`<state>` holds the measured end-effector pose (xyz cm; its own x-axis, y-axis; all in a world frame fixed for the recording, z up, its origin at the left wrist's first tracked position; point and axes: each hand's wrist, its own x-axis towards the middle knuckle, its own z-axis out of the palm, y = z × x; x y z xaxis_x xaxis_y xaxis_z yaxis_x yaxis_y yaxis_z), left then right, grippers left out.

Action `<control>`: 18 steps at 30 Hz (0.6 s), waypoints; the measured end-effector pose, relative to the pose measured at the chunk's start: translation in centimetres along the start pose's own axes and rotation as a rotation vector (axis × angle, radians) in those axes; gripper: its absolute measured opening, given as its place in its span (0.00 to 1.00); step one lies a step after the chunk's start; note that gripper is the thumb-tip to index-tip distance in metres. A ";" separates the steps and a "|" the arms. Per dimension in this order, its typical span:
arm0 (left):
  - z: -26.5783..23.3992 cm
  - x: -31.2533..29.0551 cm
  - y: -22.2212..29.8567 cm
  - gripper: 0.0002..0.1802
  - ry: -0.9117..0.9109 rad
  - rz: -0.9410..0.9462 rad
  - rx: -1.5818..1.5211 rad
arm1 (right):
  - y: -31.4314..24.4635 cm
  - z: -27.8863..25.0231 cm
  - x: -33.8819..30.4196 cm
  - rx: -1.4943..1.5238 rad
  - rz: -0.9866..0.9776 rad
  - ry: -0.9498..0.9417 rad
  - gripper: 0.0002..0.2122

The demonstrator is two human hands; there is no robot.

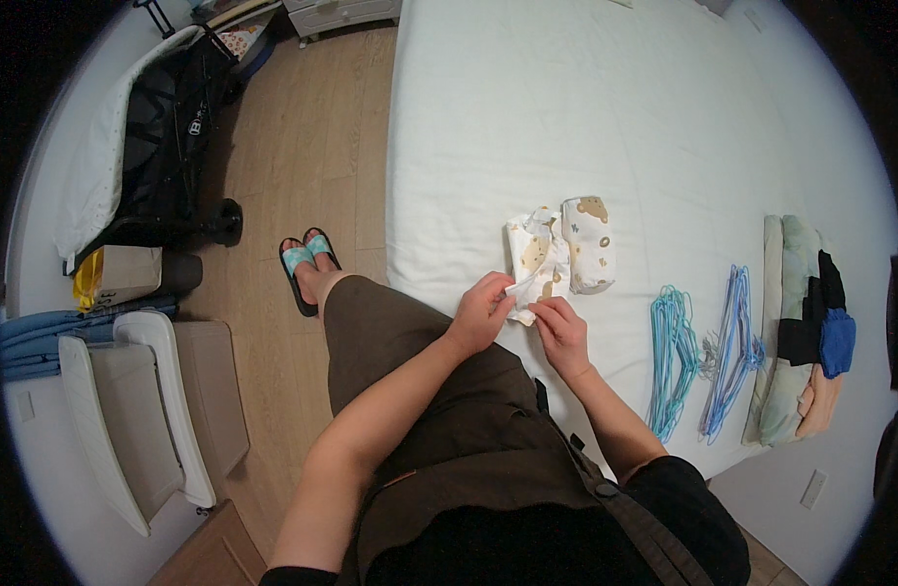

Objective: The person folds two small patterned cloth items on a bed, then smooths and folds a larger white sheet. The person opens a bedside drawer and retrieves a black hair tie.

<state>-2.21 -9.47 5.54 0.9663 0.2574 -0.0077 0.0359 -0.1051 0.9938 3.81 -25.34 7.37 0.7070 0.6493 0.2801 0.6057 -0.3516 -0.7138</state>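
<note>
While you stand at the white bed over wood floor, your left hand and right hand both pinch the near edge of the folded printed garment at frame centre, its long axis left-right.

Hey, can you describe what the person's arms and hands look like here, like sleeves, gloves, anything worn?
Both forearms are bare from wrist to elbow, and the left hand and right hand wear no gloves. I can make out no rings, watch or bracelet. Dark short sleeves show at the upper arms near the lower edge.
</note>
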 end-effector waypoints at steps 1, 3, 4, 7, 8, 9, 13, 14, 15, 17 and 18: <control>-0.1 0.0 0.2 0.11 0.007 0.015 0.020 | -0.1 0.0 0.1 -0.014 -0.012 -0.002 0.09; -0.2 0.1 0.3 0.11 0.012 0.037 0.044 | -0.1 0.1 0.3 -0.023 -0.024 -0.003 0.09; -0.3 0.1 0.4 0.11 0.010 0.044 0.048 | -0.2 0.1 0.3 -0.027 -0.028 -0.004 0.09; -0.2 0.0 0.1 0.10 0.015 0.046 0.060 | -0.2 0.2 0.3 -0.042 -0.041 -0.024 0.09; -0.1 0.0 -0.1 0.10 0.029 0.045 0.054 | -0.2 0.2 0.2 -0.047 -0.048 -0.044 0.09; 0.0 -0.1 -0.4 0.10 0.059 0.043 0.048 | -0.2 0.1 0.0 -0.043 -0.058 -0.062 0.09; -0.1 0.1 -2.0 0.08 0.221 -0.118 -0.181 | -0.3 -0.4 -0.6 -0.017 -0.124 -0.134 0.10; -0.3 0.1 -2.4 0.08 0.245 -0.229 -0.290 | -0.3 -0.6 -0.8 0.020 -0.096 -0.118 0.10; -0.5 0.2 -2.8 0.07 0.263 -0.261 -0.279 | -0.2 -0.6 -0.9 0.060 -0.053 -0.132 0.11; -0.9 0.2 -3.4 0.07 0.278 -0.416 -0.269 | 0.2 -0.8 -0.7 -0.043 -0.027 0.080 0.14; -0.9 0.2 -3.5 0.06 0.281 -0.410 -0.231 | 0.5 -0.7 -0.4 -0.068 -0.028 0.212 0.16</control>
<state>-2.39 -8.15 2.14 0.7787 0.4829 -0.4006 0.3076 0.2627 0.9145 4.04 -26.26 7.34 0.7462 0.5057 0.4329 0.6443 -0.3850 -0.6608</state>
